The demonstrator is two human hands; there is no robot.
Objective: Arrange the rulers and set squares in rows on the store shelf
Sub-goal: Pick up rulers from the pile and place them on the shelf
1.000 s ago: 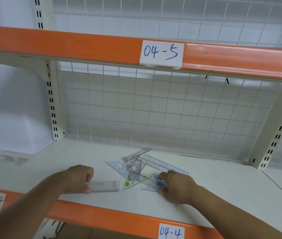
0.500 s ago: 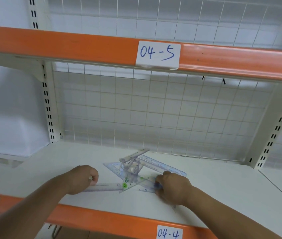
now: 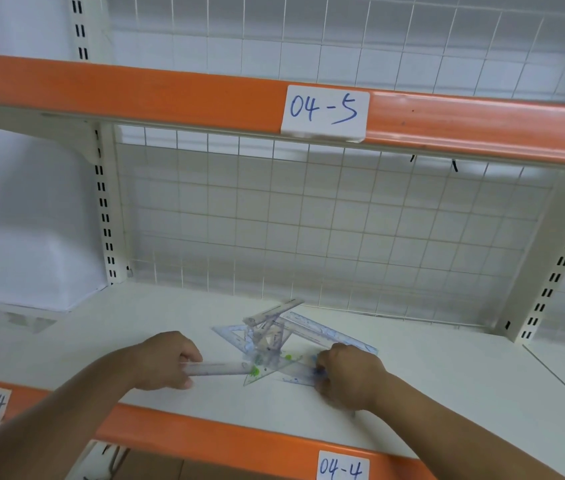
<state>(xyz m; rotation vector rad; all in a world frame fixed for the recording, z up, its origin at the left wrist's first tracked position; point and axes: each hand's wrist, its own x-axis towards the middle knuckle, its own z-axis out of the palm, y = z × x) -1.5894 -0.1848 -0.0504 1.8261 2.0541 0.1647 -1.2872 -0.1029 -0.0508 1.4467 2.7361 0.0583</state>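
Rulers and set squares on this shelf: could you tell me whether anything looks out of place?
Yes: the clear rulers and set squares lie criss-crossed in one heap mid-shelf, overlapping at angles rather than in rows. The left hand holds one ruler.

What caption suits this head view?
Left hand grips a clear ruler; right hand grips the jumbled set squares.
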